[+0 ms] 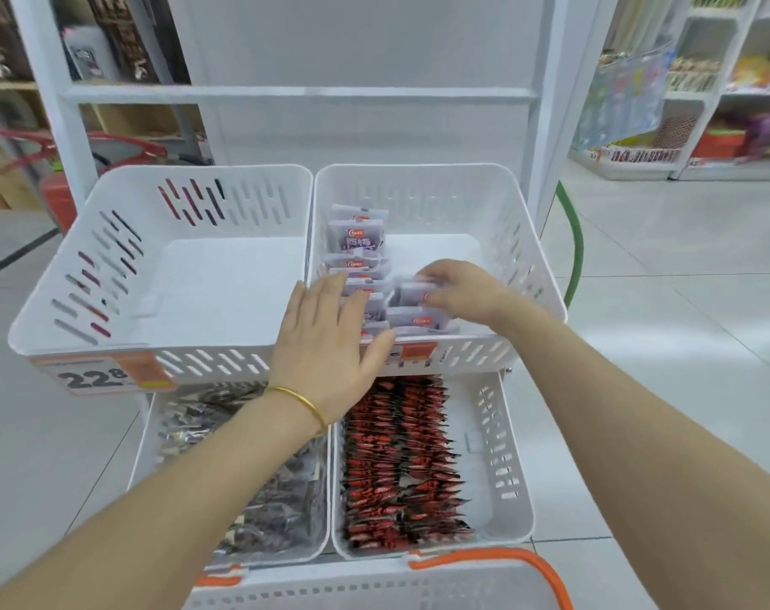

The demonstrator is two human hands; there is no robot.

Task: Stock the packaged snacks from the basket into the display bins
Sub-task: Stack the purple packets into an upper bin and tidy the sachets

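Observation:
Two white slotted display bins sit side by side on the top tier. The right bin (533, 275) holds a row of small white-and-purple snack packets (356, 242) standing along its left side. My left hand (330, 341) lies flat with straight fingers on the near end of that row. My right hand (458, 286) pinches a few of the same packets (412, 292) low inside the bin, beside the row. The left bin (110, 266) has nothing in it. At the bottom edge shows the rim of a white basket (374, 587) with an orange handle (506, 561).
On the lower tier, a bin of dark packets (260, 499) stands left and a bin of red-and-black packets (396, 460) right. An orange price tag (101, 376) hangs on the left top bin. White shelf uprights rise behind; store shelving (700, 103) stands far right across the tiled floor.

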